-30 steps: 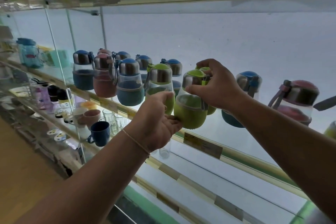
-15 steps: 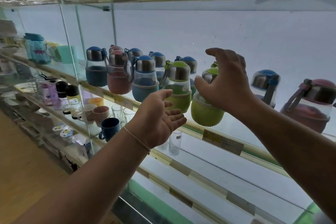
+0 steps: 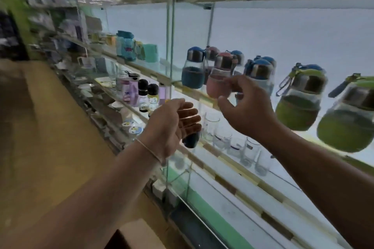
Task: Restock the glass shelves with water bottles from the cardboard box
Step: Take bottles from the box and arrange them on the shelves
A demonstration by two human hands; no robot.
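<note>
Water bottles stand in a row on the glass shelf (image 3: 204, 98): a blue-sleeved one (image 3: 192, 70) at the left, a pink one (image 3: 219, 81), more blue ones behind, and two green ones (image 3: 299, 103) (image 3: 348, 121) at the right. My right hand (image 3: 245, 107) hovers in front of the pink and blue bottles with loosely curled fingers, holding nothing. My left hand (image 3: 172, 121) hangs lower and to the left, fingers relaxed and empty. A corner of the cardboard box (image 3: 139, 234) shows at the bottom edge.
The shelf below carries drinking glasses (image 3: 249, 151), a dark mug (image 3: 191, 140) and small black-capped bottles (image 3: 143, 97). A vertical glass divider (image 3: 170, 50) splits the shelving. Teal cups (image 3: 126, 46) and other goods sit further left. Brown floor (image 3: 40, 137) lies at the left.
Both hands have let go of the green bottle and pulled back from the shelf. The view has swung left, so the green bottles now sit at the right.
</note>
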